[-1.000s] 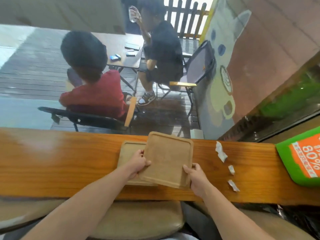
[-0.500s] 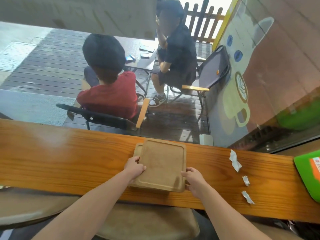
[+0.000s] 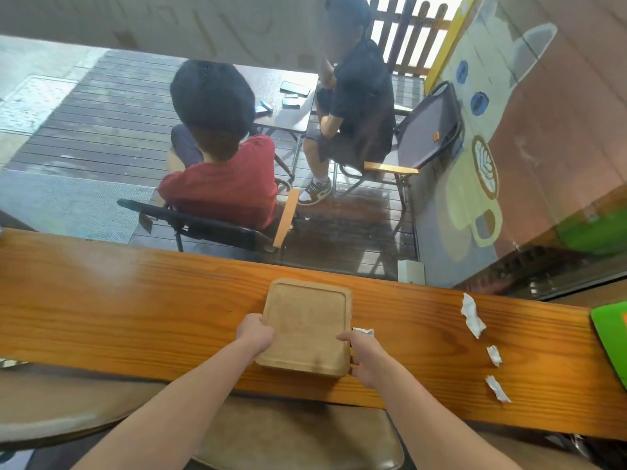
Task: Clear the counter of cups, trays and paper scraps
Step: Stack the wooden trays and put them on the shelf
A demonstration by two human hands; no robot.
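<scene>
A square wooden tray (image 3: 307, 325) lies on the orange wooden counter (image 3: 135, 300), stacked squarely on a second tray that is almost fully hidden beneath it. My left hand (image 3: 255, 334) grips the stack's left edge. My right hand (image 3: 364, 354) grips its right near corner. A small white paper scrap (image 3: 363, 331) peeks out just behind my right hand. Three more white paper scraps lie to the right: a long one (image 3: 472, 315), a small one (image 3: 494, 355) and another (image 3: 497, 388) near the front edge.
A green sign (image 3: 610, 337) lies at the counter's right end. A brown padded stool (image 3: 298, 442) stands below the counter's front edge. Through the window behind the counter, two people sit on chairs at an outdoor table.
The upper tray, earlier held askew over the lower one, now sits squarely on it, covering it. Both hands have shifted to the stack's sides. A scrap shows by my right hand.
</scene>
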